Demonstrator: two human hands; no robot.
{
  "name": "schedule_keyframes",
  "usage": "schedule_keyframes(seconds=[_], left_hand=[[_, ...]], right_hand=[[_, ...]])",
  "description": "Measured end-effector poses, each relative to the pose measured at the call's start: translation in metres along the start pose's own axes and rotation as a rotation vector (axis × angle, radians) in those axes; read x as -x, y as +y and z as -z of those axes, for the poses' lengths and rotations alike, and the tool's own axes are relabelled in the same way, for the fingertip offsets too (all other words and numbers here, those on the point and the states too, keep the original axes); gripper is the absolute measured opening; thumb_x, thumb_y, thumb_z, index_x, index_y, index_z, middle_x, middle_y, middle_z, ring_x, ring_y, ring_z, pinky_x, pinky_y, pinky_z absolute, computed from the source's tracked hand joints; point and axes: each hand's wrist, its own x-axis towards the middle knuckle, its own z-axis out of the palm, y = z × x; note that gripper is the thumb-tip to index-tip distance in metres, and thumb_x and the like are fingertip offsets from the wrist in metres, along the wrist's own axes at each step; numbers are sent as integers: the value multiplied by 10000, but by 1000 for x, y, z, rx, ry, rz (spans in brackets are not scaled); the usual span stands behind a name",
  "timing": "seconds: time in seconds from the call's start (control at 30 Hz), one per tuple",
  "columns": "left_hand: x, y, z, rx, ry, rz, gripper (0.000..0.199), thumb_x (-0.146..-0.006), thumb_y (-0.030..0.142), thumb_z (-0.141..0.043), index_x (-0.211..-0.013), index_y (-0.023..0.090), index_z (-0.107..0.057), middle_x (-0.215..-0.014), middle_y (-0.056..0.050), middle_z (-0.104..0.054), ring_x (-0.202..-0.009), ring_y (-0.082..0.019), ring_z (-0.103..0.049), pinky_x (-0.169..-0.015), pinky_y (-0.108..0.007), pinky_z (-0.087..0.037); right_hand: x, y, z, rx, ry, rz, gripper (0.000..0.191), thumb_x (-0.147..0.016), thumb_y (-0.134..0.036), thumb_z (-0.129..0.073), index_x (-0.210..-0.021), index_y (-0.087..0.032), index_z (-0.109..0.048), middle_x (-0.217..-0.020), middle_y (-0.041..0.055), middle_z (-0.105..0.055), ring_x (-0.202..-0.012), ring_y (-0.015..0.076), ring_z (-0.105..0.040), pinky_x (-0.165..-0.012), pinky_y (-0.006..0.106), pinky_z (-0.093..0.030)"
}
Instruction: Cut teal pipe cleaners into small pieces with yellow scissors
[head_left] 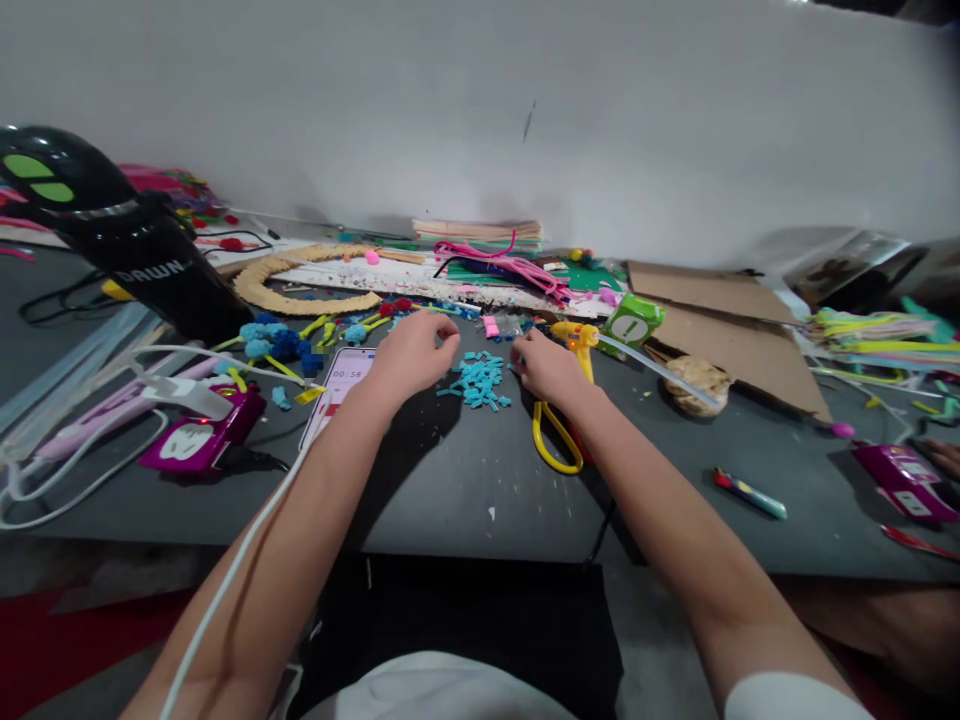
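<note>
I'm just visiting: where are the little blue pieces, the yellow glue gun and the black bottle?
Blue pieces (482, 382): head view, middle of the pile.
Yellow glue gun (575, 334): head view, on its body.
Black bottle (146, 243): head view, on its side, above the white lettering.

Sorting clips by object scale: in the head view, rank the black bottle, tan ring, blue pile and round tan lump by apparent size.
1. Black bottle
2. Tan ring
Unranked below: blue pile and round tan lump; they look too alike.
</note>
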Motion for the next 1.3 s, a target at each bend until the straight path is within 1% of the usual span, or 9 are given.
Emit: schedule_keyframes(seconds=[0.2,0.43,0.53,0.63,0.8,0.93,1.0,1.1,1.3], left_hand=[[-2,5,-22,218,-94,-44,211,-809,287,-588,-913,176,-733,-907,-67,-713,-756,-185,-590,-719,-312,-454],[8,17,-36,599,-189,-35,271,-875,397,-564,-899,156,-684,-845,-53,-694,-754,-159,-592,-679,-277,-445],[9,17,-37,637,-208,59,334,-862,473,-578,-837,147,-645,-728,-31,-627,-631,-136,-529,-583,-262,-399],[8,15,-38,693,-275,54,361,-868,507,-565,-828,154,-628,-700,-18,-593,-605,-125,-508,-560,-250,-381],[9,11,-40,768,-324,17,321,-854,480,-597,-820,161,-607,-695,-12,-586,-591,-116,-503,-552,-241,-381],[10,10,-40,800,-328,54,349,-852,503,-589,-772,164,-582,-635,1,-556,-548,-109,-478,-528,-239,-364],[11,9,-40,811,-289,58,372,-851,519,-584,-732,168,-557,-595,16,-518,-527,-103,-455,-517,-236,-347],[12,8,-41,831,-206,57,404,-849,539,-574,-692,170,-533,-581,26,-491,-512,-94,-426,-509,-235,-337],[7,3,-45,877,-126,102,419,-831,569,-581,-710,170,-537,-592,28,-493,-500,-89,-414,-481,-229,-320]], right_hand=[[0,2,-9,-32,36,49,114,-926,-201,-513,-990,-165,-600,-1115,151,-587,-998,263,-587,-732,329,-449],[19,-7,-6,-490,283,294,68,-923,-187,-451,-887,-187,-510,-847,75,-608,-776,198,-546,-718,313,-424],[26,-13,-4,-654,325,304,42,-889,-178,-481,-921,-187,-506,-850,61,-621,-764,180,-557,-712,294,-429],[30,-14,-3,-711,327,290,70,-879,-179,-485,-945,-186,-505,-873,53,-627,-779,168,-572,-734,284,-437],[32,-15,-6,-707,306,197,73,-894,-263,-531,-918,-196,-513,-850,36,-630,-763,155,-578,-736,271,-446],[37,-19,-6,-673,396,203,158,-921,-355,-517,-944,-199,-511,-870,54,-628,-775,167,-585,-739,284,-452],[44,-22,-4,-554,508,202,244,-910,-418,-525,-1007,-194,-519,-999,106,-624,-946,219,-585,-839,337,-440],[57,-28,-3,-320,639,144,413,-835,-519,-582,-1089,-197,-531,-1221,165,-538,-1207,319,-457,-990,453,-337],[85,-35,-15,-227,613,249,406,-727,-545,-615,-987,-239,-555,-1092,109,-538,-1157,326,-455,-1003,502,-262]])
